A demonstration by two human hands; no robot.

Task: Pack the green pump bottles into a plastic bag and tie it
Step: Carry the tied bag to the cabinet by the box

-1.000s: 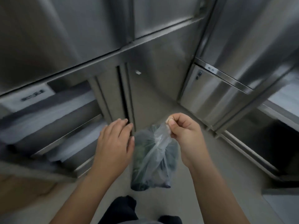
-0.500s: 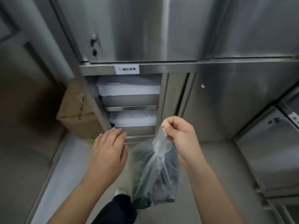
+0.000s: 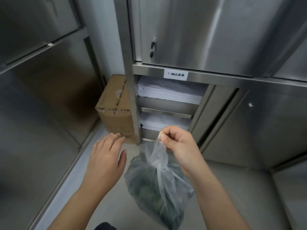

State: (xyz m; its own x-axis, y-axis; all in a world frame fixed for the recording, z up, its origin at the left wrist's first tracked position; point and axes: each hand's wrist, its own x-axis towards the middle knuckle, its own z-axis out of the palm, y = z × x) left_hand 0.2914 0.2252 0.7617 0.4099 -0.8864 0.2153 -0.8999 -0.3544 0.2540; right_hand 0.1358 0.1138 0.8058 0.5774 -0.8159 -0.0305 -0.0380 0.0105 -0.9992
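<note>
A clear plastic bag (image 3: 157, 185) hangs in the air at the lower middle, knotted near its top, with dark green pump bottles (image 3: 149, 195) bunched inside it. My right hand (image 3: 178, 146) pinches the gathered end of the bag above the knot and carries its weight. My left hand (image 3: 107, 156) hovers just left of the bag with its fingers straight and together, holding nothing and apart from the plastic.
A steel cabinet (image 3: 216, 39) stands ahead, its lower bay holding folded white linen (image 3: 167, 92) on two shelves under a white label (image 3: 175, 74). A cardboard box (image 3: 114, 110) sits on the floor beside it. Steel panels line the left side.
The view has swung left, so the open linen shelves and the cardboard box now sit ahead. The bag hangs from my right hand as before; my left hand stays open beside it.
</note>
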